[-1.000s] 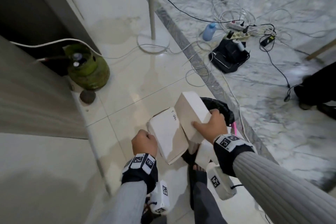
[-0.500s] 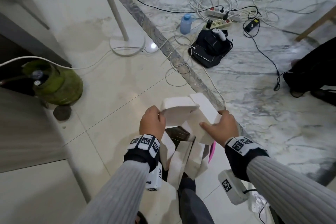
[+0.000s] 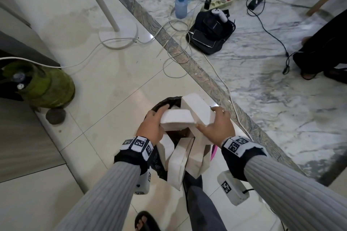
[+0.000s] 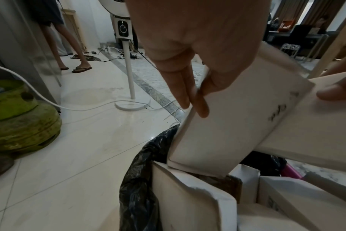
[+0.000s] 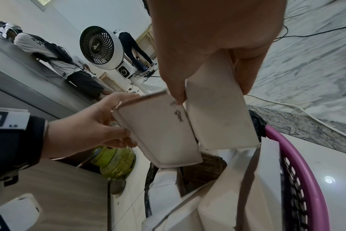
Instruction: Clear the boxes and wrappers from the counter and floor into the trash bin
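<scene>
while both hands hover over the trash bin [image 3: 214, 153], two white boxes meeting edge to edge just above its mouth. left hand [image 3: 153, 124] gripping the nearer box [image 3: 176, 121], fingers [image 4: 185, 92] straight along its far side and thumb on the near edge. right hand [image 3: 218, 127] clamped on the far box [image 3: 197, 109], thumb and fingers pinching its long sides, tilted up and away. dark scribbled marks near the seam where the two boxes touch, seen from the right wrist. below, more white boxes [image 3: 178, 167] standing on end inside the bin, crowded against a black liner [image 4: 140, 184] and poking above the pink rim [image 5: 298, 157]. green gas cylinder [image 3: 40, 85] on the floor well to the left, white fan stand [image 3: 105, 7] beyond it. farther off on the marble floor, a blue bottle [image 3: 181, 6], a black bag [image 3: 211, 33] and tangled cables [image 3: 176, 56] with power strips.
</scene>
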